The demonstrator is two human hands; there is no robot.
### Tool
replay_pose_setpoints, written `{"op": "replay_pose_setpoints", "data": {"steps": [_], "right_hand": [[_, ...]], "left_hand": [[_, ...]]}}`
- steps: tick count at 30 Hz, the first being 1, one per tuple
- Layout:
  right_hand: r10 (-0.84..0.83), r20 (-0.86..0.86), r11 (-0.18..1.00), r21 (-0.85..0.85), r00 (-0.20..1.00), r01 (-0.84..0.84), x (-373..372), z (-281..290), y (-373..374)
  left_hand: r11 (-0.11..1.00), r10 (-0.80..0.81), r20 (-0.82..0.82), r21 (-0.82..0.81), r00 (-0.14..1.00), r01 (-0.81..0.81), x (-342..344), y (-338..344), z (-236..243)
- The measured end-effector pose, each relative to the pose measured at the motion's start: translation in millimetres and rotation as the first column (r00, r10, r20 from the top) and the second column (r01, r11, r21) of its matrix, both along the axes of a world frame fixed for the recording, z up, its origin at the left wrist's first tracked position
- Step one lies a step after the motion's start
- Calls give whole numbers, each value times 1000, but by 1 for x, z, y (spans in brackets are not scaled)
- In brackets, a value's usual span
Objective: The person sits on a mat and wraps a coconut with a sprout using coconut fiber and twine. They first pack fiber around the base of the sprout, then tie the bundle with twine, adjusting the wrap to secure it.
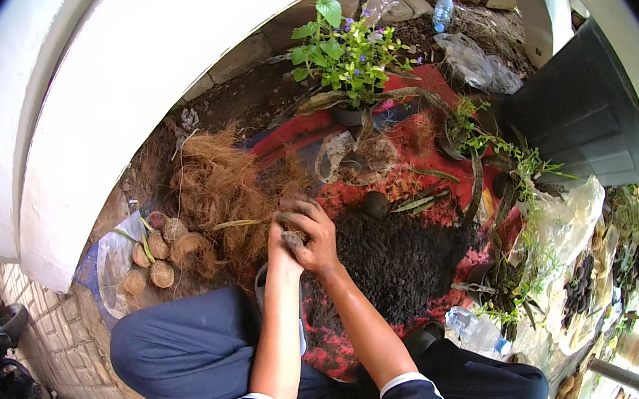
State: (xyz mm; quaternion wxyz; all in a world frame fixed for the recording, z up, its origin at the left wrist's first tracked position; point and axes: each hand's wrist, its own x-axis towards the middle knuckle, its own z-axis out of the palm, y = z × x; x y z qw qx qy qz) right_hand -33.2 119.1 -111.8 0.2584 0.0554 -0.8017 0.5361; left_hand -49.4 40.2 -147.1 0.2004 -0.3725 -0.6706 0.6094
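Observation:
My right hand (313,235) wraps over my left hand (283,245), and the fingers of both are closed together. Dark soil stains the fingers. Whatever they press between them is mostly hidden, and I cannot make it out. A narrow pale-green leaf (239,223) reaches out leftward from beside my hands. Brown coconut fibre (216,177) lies in a loose heap just left of them. To their right spreads a pile of dark soil (400,264), with a round soil ball (375,204) at its far edge. Several fibre-wrapped balls (162,274) sit at the left.
A red cloth (330,358) lies under the soil. Beyond it stands a potted flowering plant (360,58). Long mottled leaves (417,200) lie past the soil ball. At the right are a clear plastic bottle (478,333) and a plastic sheet (569,226); a dark bin (586,106) stands far right.

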Motion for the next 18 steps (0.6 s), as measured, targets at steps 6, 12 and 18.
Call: {"op": "replay_pose_setpoints", "data": {"steps": [6, 12, 18], "right_hand": [[-51, -113, 994, 93, 992, 62, -9, -11, 5], [58, -92, 984, 174, 994, -42, -10, -18, 10], [70, -126, 965, 260, 990, -35, -13, -16, 17]], "left_hand": [[-55, -769, -105, -972, 631, -229, -6, -3, 7], [-67, -760, -140, -955, 635, -290, -7, -4, -2], [-12, -783, -165, -960, 600, -280, -11, 2, 1]]}}
